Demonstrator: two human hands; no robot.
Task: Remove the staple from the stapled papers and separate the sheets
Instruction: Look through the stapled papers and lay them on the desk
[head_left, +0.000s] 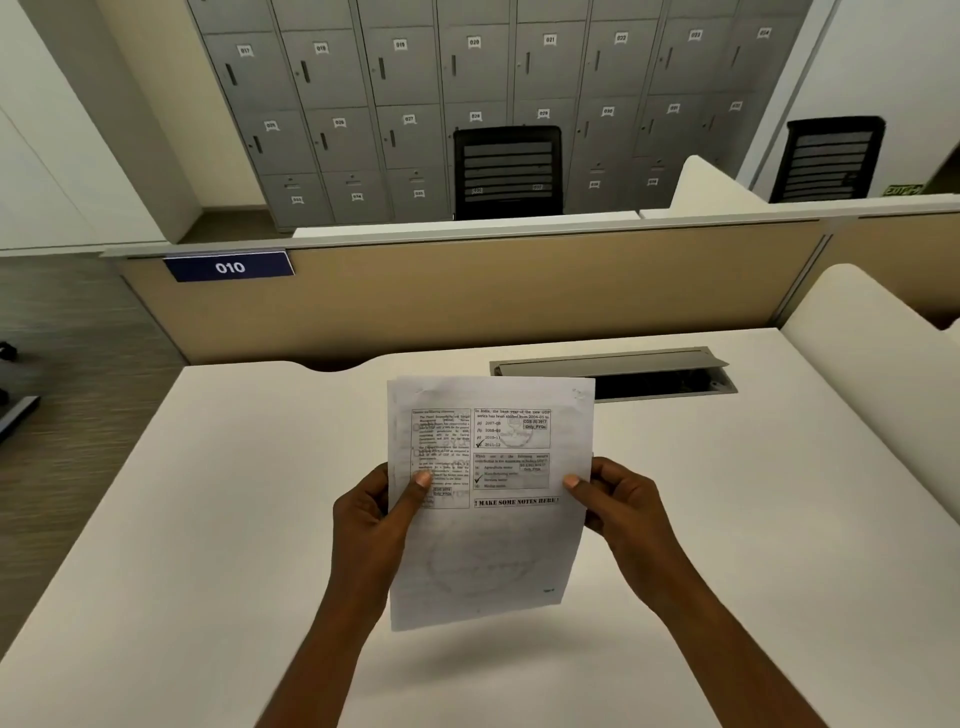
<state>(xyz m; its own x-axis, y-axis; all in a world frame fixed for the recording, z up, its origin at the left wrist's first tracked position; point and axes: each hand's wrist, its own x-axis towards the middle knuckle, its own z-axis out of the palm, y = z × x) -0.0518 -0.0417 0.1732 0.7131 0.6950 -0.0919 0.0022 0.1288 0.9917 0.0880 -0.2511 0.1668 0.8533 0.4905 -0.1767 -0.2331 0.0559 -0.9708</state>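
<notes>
Both forearms enter from the bottom edge and converge on the papers (493, 545), which are held in the air above the desk (208, 519), printed face toward the camera, with a shadow on the surface beneath the lower edge. Left hand (371, 514) grips the left margin at mid-height: the thumb (422, 480) lies flat across the printed text on the front, and the remaining fingers curl behind the sheet, mostly hidden. Right hand (621, 504) grips the right margin at the same height: the thumb (571, 482) presses on the front face near the edge, and the fingers (605, 486) fold around to the back. Each hand therefore pinches the papers between thumb and fingers. A second sheet edge shows slightly offset along the left and top borders. A small mark sits at the upper right corner (579, 393); it is too blurred to identify as the staple. Beyond the papers, a cable hatch (613, 364) stands open in the desk, followed by a partition (467, 291) bearing a label (228, 267) reading 010, a chair (506, 171) and numbered lockers (415, 78).
</notes>
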